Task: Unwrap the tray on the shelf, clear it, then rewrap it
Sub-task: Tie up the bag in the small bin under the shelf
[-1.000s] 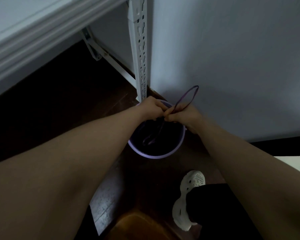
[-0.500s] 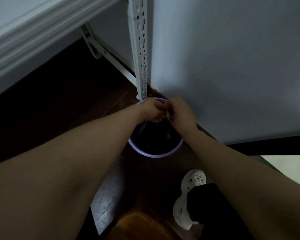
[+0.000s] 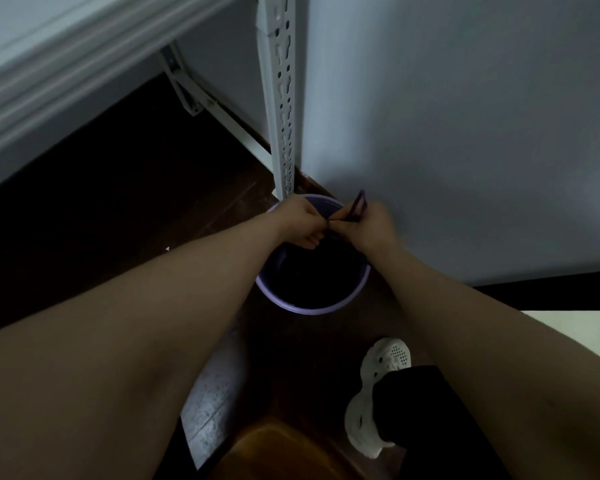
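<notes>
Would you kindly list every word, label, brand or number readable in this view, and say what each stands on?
None: no text can be read anywhere. The slotted shelf upright, the purple bin and the white clog show no lettering in this dim view.

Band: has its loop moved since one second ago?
Yes. The band loop now sticks up less above the right hand; its top is lower and closer to the post.

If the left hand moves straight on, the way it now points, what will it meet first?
Most likely the right hand, directly ahead of the left hand above the purple bin; both pinch a band. Beyond stands the wall, though depth is unclear.
</notes>
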`<state>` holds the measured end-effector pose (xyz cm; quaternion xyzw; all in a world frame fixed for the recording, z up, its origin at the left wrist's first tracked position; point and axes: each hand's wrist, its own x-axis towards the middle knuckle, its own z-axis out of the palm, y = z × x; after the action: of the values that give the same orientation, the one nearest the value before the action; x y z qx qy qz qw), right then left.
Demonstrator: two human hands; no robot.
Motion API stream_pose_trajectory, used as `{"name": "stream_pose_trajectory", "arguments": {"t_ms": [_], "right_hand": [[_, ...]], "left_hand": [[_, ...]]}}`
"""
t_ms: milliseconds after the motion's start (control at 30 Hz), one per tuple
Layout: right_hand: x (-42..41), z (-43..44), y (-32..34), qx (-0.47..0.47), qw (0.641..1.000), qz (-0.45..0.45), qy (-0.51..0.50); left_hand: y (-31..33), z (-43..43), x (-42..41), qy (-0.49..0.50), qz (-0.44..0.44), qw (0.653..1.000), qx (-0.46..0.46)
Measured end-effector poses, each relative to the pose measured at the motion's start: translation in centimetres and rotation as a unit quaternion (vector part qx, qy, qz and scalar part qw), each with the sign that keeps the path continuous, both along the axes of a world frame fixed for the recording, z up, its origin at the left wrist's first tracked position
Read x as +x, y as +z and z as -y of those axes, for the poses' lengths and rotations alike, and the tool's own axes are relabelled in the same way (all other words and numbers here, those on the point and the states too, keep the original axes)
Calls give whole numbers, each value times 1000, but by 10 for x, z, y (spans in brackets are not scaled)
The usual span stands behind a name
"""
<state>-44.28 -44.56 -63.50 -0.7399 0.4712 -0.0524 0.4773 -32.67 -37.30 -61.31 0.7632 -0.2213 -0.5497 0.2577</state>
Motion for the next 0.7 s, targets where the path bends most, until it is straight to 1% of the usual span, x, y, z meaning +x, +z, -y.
{"name": "stream_pose_trajectory", "arguments": {"t_ms": [100, 167, 233, 300, 367, 400, 467, 533, 567, 633, 667, 700], "right_hand": [[-5, 3, -1, 20, 1000, -5, 1], [-14, 10, 0, 24, 999, -33, -22], [-23, 16, 0, 17, 997, -76, -20], [-26, 15, -1, 17, 994, -108, 0], [-22, 11, -3, 46, 992, -115, -8], [-19, 9, -4, 72, 991, -112, -33], [-16, 8, -3, 154, 977, -75, -125], [-13, 6, 4, 263, 938, 3, -224], [-12, 5, 8, 297, 918, 38, -259], [-10, 4, 12, 336, 895, 64, -286], [-8, 1, 19, 349, 892, 63, -282], [-5, -2, 26, 346, 895, 55, -274]], "left_hand": [[-1, 0, 5, -5, 59, 998, 31], [-4, -5, 13, -6, 111, 992, 61], [-8, -10, 16, 10, 103, 991, 84], [-11, -14, 13, -21, 114, 987, 108], [-12, -16, 9, -55, 151, 981, 108], [-10, -17, 8, -61, 158, 980, 109], [-7, -16, 10, -66, 157, 979, 110], [3, -17, 13, -75, 153, 979, 116], [10, -17, 15, -80, 151, 979, 111], [17, -18, 17, -87, 152, 978, 115], [23, -19, 16, -94, 153, 976, 124], [28, -20, 16, -101, 159, 975, 120]]}}
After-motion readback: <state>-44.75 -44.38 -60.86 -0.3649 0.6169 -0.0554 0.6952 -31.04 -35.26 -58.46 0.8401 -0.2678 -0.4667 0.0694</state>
